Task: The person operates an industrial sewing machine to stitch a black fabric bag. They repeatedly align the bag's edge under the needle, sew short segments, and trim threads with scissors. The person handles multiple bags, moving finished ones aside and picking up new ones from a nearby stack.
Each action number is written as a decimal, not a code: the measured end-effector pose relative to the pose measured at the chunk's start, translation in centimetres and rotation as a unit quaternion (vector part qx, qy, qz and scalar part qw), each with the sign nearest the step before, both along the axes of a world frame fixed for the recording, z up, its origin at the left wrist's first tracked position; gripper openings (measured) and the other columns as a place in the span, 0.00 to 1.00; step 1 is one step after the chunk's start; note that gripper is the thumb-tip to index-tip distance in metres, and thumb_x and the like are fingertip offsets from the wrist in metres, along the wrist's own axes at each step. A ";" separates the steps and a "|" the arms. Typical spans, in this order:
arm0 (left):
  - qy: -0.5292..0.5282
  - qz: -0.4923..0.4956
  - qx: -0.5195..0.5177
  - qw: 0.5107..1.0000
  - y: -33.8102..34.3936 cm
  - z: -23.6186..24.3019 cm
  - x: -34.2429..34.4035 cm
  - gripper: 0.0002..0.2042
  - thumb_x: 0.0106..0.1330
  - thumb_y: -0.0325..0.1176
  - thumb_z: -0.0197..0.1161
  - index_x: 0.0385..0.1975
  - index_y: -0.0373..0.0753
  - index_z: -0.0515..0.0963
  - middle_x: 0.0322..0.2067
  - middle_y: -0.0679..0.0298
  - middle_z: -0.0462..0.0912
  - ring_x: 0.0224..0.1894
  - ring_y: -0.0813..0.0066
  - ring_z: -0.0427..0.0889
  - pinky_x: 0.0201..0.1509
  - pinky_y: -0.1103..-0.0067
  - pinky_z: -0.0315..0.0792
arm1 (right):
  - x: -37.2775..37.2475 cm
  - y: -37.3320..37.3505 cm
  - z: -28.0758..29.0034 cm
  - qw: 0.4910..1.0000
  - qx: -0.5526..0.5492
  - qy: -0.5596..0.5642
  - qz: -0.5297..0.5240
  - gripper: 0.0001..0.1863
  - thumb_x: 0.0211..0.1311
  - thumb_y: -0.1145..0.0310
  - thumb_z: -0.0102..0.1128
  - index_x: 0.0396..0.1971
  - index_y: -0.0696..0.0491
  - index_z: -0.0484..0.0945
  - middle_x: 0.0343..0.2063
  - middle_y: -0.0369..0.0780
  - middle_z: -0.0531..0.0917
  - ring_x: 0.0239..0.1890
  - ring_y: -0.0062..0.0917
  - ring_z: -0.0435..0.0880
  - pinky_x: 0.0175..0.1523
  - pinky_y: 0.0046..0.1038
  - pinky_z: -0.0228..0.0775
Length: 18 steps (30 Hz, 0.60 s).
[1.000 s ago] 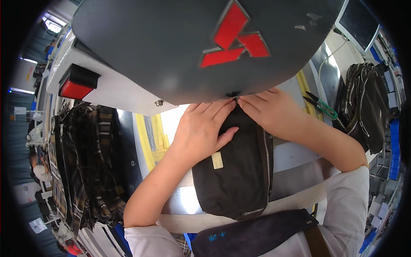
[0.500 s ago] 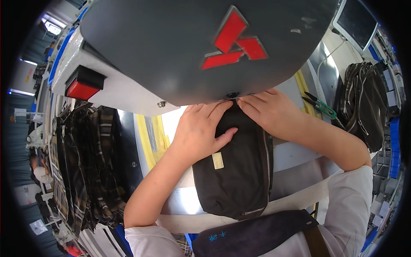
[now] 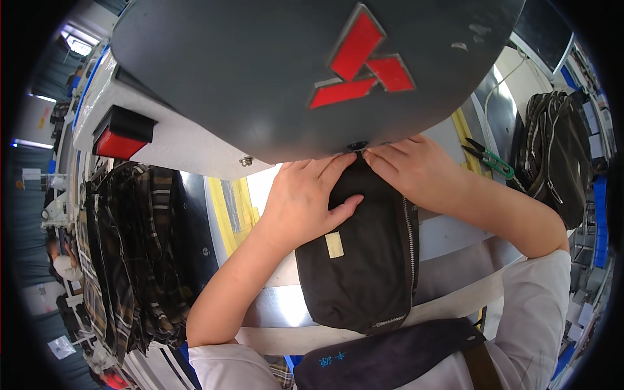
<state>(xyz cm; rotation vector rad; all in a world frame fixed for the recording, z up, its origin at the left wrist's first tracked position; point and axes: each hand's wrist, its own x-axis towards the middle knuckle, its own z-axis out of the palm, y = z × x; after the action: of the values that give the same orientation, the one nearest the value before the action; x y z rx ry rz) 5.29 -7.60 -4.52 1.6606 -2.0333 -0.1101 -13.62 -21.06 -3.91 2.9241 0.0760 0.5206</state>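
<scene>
My left hand (image 3: 309, 195) lies flat on a dark olive fabric bag piece (image 3: 354, 279), thumb out to the side, fingertips beside the lower edge of the dark grey sewing machine head (image 3: 247, 58). My right hand (image 3: 409, 172) rests on the piece's upper right, fingers extended toward the same spot. The sewing point is hidden under the head. A long metal zipper (image 3: 411, 253) runs down the piece's right side, and a small pale yellow patch (image 3: 334, 244) sits on its middle.
Plaid fabric pieces (image 3: 133, 253) are heaped at the left. Dark bags with zippers (image 3: 552, 156) are stacked at the right, near green-handled snips (image 3: 487, 159). A screen (image 3: 539, 39) stands at upper right, a red switch (image 3: 120, 133) is on the machine. A person (image 3: 65, 260) sits far left.
Both hands keep almost the same pose. The bag piece and my right forearm appear shifted slightly to the right, and the view has moved a little.
</scene>
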 end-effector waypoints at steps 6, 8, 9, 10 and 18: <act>0.005 0.003 0.009 1.000 -0.2 0.1 0.2 0.25 0.49 0.38 0.72 0.48 0.37 0.77 0.52 0.61 0.79 0.50 0.58 0.79 0.54 0.68 0.72 | 0.4 -0.3 -0.1 1.000 -0.011 0.000 -0.001 0.16 0.50 0.69 0.58 0.39 0.60 0.78 0.45 0.44 0.82 0.48 0.29 0.81 0.55 0.29 0.72; 0.003 0.002 0.017 1.000 -0.2 0.2 0.2 0.25 0.49 0.38 0.72 0.48 0.36 0.77 0.51 0.61 0.79 0.50 0.58 0.79 0.54 0.69 0.72 | 0.2 -0.4 0.0 1.000 -0.008 0.000 -0.001 0.16 0.50 0.69 0.58 0.39 0.60 0.78 0.44 0.44 0.82 0.48 0.29 0.81 0.54 0.29 0.72; 0.002 0.001 0.015 1.000 -0.2 0.2 0.2 0.26 0.49 0.38 0.72 0.48 0.37 0.77 0.51 0.61 0.79 0.50 0.58 0.79 0.54 0.69 0.72 | 0.2 -0.3 0.0 1.000 -0.005 -0.002 0.002 0.16 0.50 0.69 0.58 0.39 0.60 0.78 0.44 0.44 0.82 0.48 0.29 0.81 0.54 0.29 0.72; 0.001 0.000 0.012 1.000 -0.2 0.2 0.2 0.26 0.48 0.38 0.72 0.49 0.37 0.77 0.51 0.61 0.80 0.50 0.58 0.79 0.54 0.69 0.72 | 0.1 -0.3 -0.1 1.000 -0.001 -0.003 0.005 0.16 0.50 0.69 0.58 0.39 0.60 0.78 0.44 0.44 0.82 0.48 0.29 0.81 0.54 0.29 0.72; -0.009 0.017 -0.008 1.000 -0.5 0.1 0.3 0.25 0.48 0.38 0.73 0.47 0.37 0.79 0.48 0.59 0.81 0.48 0.56 0.79 0.53 0.69 0.72 | 0.7 -0.8 -0.2 0.999 -0.023 -0.028 0.001 0.14 0.48 0.69 0.58 0.36 0.59 0.77 0.38 0.41 0.82 0.44 0.28 0.81 0.51 0.28 0.73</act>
<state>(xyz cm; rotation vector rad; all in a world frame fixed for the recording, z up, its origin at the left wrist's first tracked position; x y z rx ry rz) 5.59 -8.11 -4.45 1.6917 -2.0127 -0.0668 -12.96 -21.85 -4.08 2.8630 0.0829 0.5924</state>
